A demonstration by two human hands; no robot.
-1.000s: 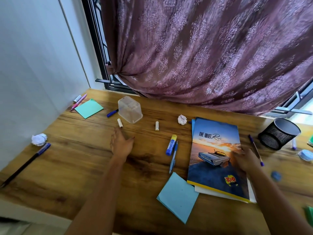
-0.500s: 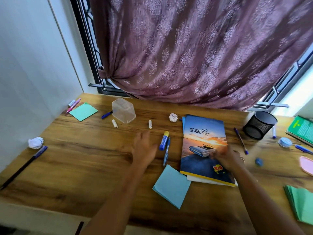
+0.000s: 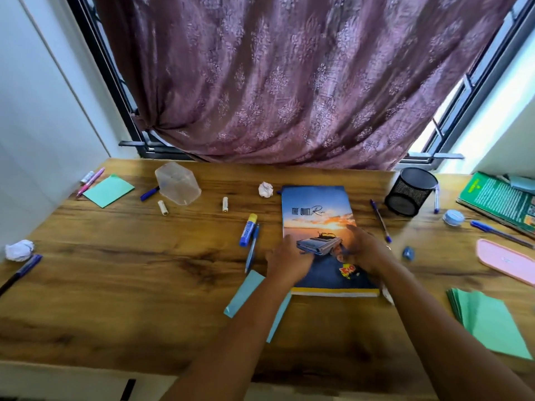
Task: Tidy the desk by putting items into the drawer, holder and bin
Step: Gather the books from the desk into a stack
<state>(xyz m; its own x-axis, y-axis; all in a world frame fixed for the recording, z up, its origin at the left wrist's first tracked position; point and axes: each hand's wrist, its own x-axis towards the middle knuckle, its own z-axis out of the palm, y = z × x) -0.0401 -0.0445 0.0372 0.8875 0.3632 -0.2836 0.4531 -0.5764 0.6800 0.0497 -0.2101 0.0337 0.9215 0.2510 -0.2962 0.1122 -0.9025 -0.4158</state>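
The left hand (image 3: 286, 260) has crossed from the bare wood by the glue stick to the left edge of the glossy notebook with a sunset and a pale convertible car on its cover (image 3: 315, 204). The right hand (image 3: 363, 251) stays on that cover, as it was half a second ago. The two hands now sit close together on the notebook's lower half. The right hand lies palm down with its fingers loosely spread. The left hand's fingers meet the book's edge, and blur hides whether they curl around it.

The notebook lies flat at the middle of the brown wood-grain desk (image 3: 115, 270), on top of white sheets, with a yellow strip along its near edge. A light blue paper sheet (image 3: 246, 290) lies under the left forearm. A blue glue stick with a yellow cap (image 3: 248, 230) lies just left of the notebook, and a black mesh pen holder (image 3: 411, 192) stands upright to its right. A mauve patterned curtain (image 3: 289, 82) hangs over the window behind the desk.
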